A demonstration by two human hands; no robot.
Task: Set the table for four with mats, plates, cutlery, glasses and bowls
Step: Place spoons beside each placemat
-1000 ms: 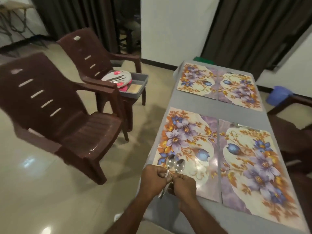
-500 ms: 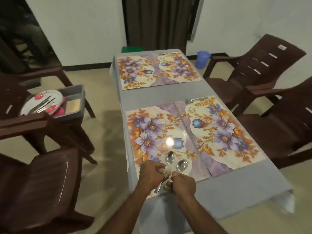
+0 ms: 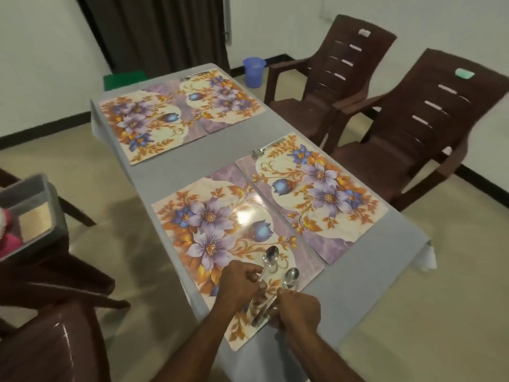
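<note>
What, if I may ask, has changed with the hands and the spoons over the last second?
The left hand and right hand have drawn slightly apart, so the two spoons now fan out: the left spoon sits clearly farther forward than the right spoon. Both hands keep gripping the handles above the near left mat. The four mats lie unmoved on the table.

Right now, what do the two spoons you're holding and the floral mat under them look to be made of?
The two shiny silver spoons look like polished metal, probably stainless steel: their bowls are mirror-bright and catch the light. The flat floral-printed place mat looks like glossy plastic or laminate: a sharp white glare sits on its surface and it lies stiff and flat on the grey tablecloth. Neither can be confirmed by sight alone.
</note>
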